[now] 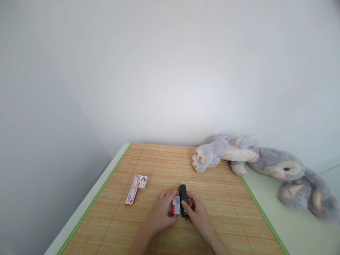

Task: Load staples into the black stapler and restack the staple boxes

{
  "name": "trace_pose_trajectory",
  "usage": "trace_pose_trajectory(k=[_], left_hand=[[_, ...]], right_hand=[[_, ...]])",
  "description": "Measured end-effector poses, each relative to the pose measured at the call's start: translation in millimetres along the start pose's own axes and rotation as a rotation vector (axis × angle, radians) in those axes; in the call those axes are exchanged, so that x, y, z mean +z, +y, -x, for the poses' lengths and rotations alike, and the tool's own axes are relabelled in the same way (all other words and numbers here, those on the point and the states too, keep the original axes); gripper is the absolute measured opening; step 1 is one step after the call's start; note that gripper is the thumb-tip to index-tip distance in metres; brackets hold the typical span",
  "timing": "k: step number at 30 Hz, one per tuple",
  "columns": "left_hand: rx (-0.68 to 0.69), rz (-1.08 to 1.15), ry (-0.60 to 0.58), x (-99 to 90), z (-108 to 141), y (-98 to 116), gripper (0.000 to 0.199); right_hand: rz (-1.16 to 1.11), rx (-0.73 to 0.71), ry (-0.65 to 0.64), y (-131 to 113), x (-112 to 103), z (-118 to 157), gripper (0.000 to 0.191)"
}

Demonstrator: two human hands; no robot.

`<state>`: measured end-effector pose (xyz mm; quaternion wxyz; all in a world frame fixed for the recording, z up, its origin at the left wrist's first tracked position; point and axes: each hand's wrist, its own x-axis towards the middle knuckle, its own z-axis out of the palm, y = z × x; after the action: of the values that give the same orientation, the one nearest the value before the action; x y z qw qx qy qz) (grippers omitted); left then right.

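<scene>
My right hand [196, 212] grips a black stapler [183, 200], thumb on top and fingers along its right side. The stapler lies lengthwise on the bamboo mat, pointing away from me. Directly left of it is a small red-and-white staple box [175, 205]. My left hand [162, 211] closes around this box, with the index finger at its far end, close to the stapler's tip, and the thumb near its near end. Part of the box's left side is hidden by the hand.
Farther left lie two flat red-and-white boxes [131, 196] in a line, with a small white box [142, 181] beside the far one. A grey plush rabbit [239, 153] stretches over the mat's back right corner. The bamboo mat [159, 163] has green edging; a wall [164, 71] stands behind.
</scene>
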<state>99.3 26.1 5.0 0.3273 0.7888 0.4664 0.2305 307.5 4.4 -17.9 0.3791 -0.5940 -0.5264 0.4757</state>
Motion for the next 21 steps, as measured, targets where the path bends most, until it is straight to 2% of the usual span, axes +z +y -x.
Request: trace_pose_trajectory(k=[9, 12, 14, 16, 18, 20, 21], left_hand=[[0.032, 0.009, 0.012, 6.0, -3.4, 2.8, 0.098], [0.032, 0.009, 0.065, 3.5, 1.8, 5.0, 0.096], [-0.005, -0.025, 0.194, -3.7, 9.1, 0.3, 0.082], [-0.108, -0.123, 0.407, -16.6, 20.4, -12.6, 0.058], [-0.274, -0.264, 0.646, -33.5, 34.6, -32.4, 0.042], [-0.443, -0.368, 0.802, -50.9, 49.4, -53.7, 0.044], [-0.505, -0.382, 0.829, -58.5, 55.9, -62.8, 0.049]], right_hand=[[-0.104, 0.006, 0.104, 0.7, 10.2, 3.3, 0.055], [-0.136, 0.006, 0.125, 1.2, 10.2, 5.9, 0.058], [-0.208, 0.019, 0.137, 2.1, 9.3, 8.1, 0.061], [-0.278, 0.033, 0.147, 4.0, 8.2, 10.1, 0.064], [-0.296, 0.034, 0.155, 6.5, 7.4, 11.6, 0.064], [-0.278, 0.026, 0.160, 8.9, 7.2, 12.4, 0.062], [-0.269, 0.022, 0.158, 9.8, 7.3, 12.6, 0.061]])
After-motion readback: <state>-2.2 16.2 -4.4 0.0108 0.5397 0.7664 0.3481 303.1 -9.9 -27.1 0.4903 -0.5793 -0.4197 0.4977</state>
